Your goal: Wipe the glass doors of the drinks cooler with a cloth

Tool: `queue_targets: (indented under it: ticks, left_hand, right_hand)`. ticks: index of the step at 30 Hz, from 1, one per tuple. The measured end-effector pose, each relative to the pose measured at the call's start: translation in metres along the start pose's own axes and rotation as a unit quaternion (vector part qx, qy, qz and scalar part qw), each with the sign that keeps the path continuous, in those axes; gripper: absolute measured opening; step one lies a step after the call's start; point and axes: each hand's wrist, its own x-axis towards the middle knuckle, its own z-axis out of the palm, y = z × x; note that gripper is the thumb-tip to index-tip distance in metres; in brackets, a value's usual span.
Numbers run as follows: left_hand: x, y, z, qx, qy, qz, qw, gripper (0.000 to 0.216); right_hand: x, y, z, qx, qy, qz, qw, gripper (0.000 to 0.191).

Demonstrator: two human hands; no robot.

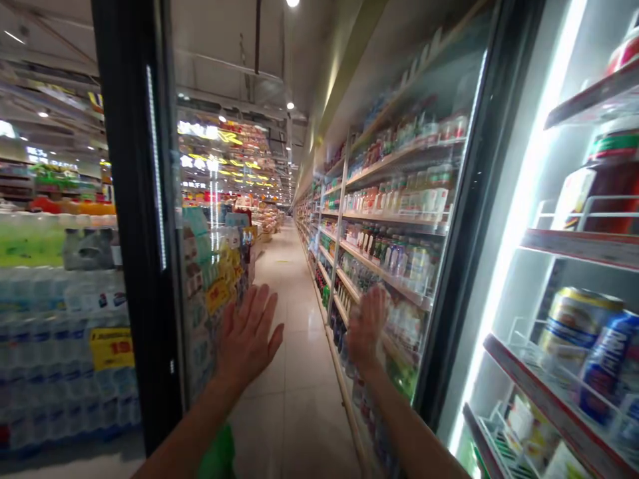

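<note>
My left hand [249, 336] is open with its fingers spread and pointing up. It lies at the free edge of a swung-out glass cooler door [210, 219] with a black frame [134, 233]. My right hand [367, 326] is also open and flat, raised against the glass front of the neighbouring cooler section [424, 199]; whether it touches the glass is unclear. Neither hand holds anything. On the far right the cooler interior [519, 219] stands open and brightly lit. Its shelves carry cans [574, 322] and red bottles [614, 179].
A tiled supermarket aisle [294, 313] runs straight ahead between my hands. Long drink shelves [349, 266] line its right side. Stacked packs of bottled water [60, 346] show on the left, beyond the door. Ceiling lights and yellow signs hang further back.
</note>
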Motion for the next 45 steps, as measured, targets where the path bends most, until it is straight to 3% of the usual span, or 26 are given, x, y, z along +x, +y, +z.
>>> queue_targets:
  ticks: [2, 4, 6, 9, 11, 12, 14, 16, 17, 19, 22, 24, 26, 29, 31, 33, 36, 38, 40, 42, 44, 45]
  left_hand:
    - [0.001, -0.001, -0.001, 0.008, -0.002, 0.006, 1.0, 0.069]
    - [0.001, -0.002, -0.002, 0.017, 0.0, 0.018, 1.0, 0.07]
    - [0.002, -0.003, -0.003, 0.022, 0.004, 0.03, 0.999, 0.07]
    - [0.002, -0.002, -0.003, 0.023, 0.008, 0.04, 0.999, 0.071]
    - [0.002, -0.001, -0.003, 0.018, 0.01, 0.029, 0.999, 0.07]
    - [0.002, -0.001, -0.002, 0.014, 0.012, 0.022, 1.0, 0.07]
    - [0.002, -0.002, -0.002, 0.014, 0.018, 0.023, 0.999, 0.07]
    - [0.002, -0.004, -0.001, 0.023, 0.019, 0.038, 0.999, 0.07]
    - [0.002, -0.005, 0.0, 0.026, 0.018, 0.045, 0.998, 0.07]
    - [0.001, -0.007, 0.002, 0.022, 0.014, 0.044, 0.999, 0.07]
    - [-0.001, -0.008, 0.005, 0.005, 0.011, 0.023, 1.0, 0.07]
    - [-0.001, -0.007, 0.006, 0.001, 0.008, 0.022, 1.0, 0.07]
    - [-0.002, -0.007, 0.007, -0.005, 0.006, 0.015, 1.0, 0.07]
    - [-0.002, -0.007, 0.007, -0.021, 0.003, -0.01, 1.0, 0.07]
    - [-0.004, -0.006, 0.005, -0.028, -0.006, -0.012, 1.0, 0.071]
    - [-0.008, -0.004, 0.005, -0.028, -0.013, -0.015, 0.999, 0.071]
    - [-0.012, 0.0, 0.006, -0.016, 0.002, -0.009, 1.0, 0.069]
    - [-0.013, 0.001, 0.007, -0.014, 0.013, -0.006, 1.0, 0.068]
    - [-0.013, 0.002, 0.007, -0.02, 0.012, -0.011, 1.0, 0.068]
    - [-0.013, 0.0, 0.006, -0.02, 0.006, -0.016, 1.0, 0.069]
    - [-0.013, -0.001, 0.006, -0.021, 0.003, -0.018, 1.0, 0.069]
    - [-0.013, -0.002, 0.006, -0.022, 0.002, -0.018, 1.0, 0.069]
  right_hand:
    - [-0.014, -0.034, 0.005, 0.054, -0.087, -0.143, 0.984, 0.056]
    - [-0.02, -0.033, 0.005, 0.065, -0.099, -0.192, 0.974, 0.053]
    - [-0.011, 0.0, 0.001, 0.023, -0.042, -0.121, 0.991, 0.05]
    - [0.018, 0.052, -0.004, -0.052, 0.074, 0.09, 0.992, 0.05]
    - [0.029, 0.052, -0.004, -0.058, 0.114, 0.152, 0.98, 0.053]
    - [0.029, 0.041, -0.003, -0.046, 0.107, 0.134, 0.984, 0.054]
    - [0.017, 0.009, 0.0, 0.001, 0.03, 0.012, 0.999, 0.058]
    - [0.0, -0.009, 0.002, 0.046, -0.065, -0.129, 0.988, 0.061]
    - [-0.008, -0.007, 0.001, 0.051, -0.086, -0.161, 0.982, 0.061]
    - [-0.014, 0.02, -0.004, 0.015, -0.049, -0.099, 0.994, 0.059]
    - [-0.007, 0.071, -0.013, -0.068, 0.075, 0.102, 0.99, 0.057]
    - [-0.004, 0.075, -0.013, -0.081, 0.099, 0.147, 0.981, 0.058]
    - [-0.013, 0.049, -0.008, -0.058, 0.047, 0.096, 0.993, 0.06]
    - [-0.037, 0.004, 0.001, 0.009, -0.092, -0.093, 0.991, 0.064]
    - [-0.041, 0.005, -0.001, 0.023, -0.122, -0.164, 0.979, 0.063]
    - [-0.029, 0.034, -0.006, -0.008, -0.062, -0.099, 0.993, 0.06]
    - [0.004, 0.078, -0.012, -0.069, 0.071, 0.109, 0.989, 0.056]
    - [0.015, 0.073, -0.01, -0.074, 0.097, 0.149, 0.981, 0.056]
    - [0.008, 0.04, -0.004, -0.047, 0.049, 0.07, 0.995, 0.058]
    - [-0.008, 0.003, 0.003, 0.006, -0.043, -0.067, 0.997, 0.059]
    - [-0.017, -0.01, 0.006, 0.046, -0.1, -0.164, 0.98, 0.059]
    - [-0.017, -0.004, 0.004, 0.05, -0.096, -0.17, 0.98, 0.058]
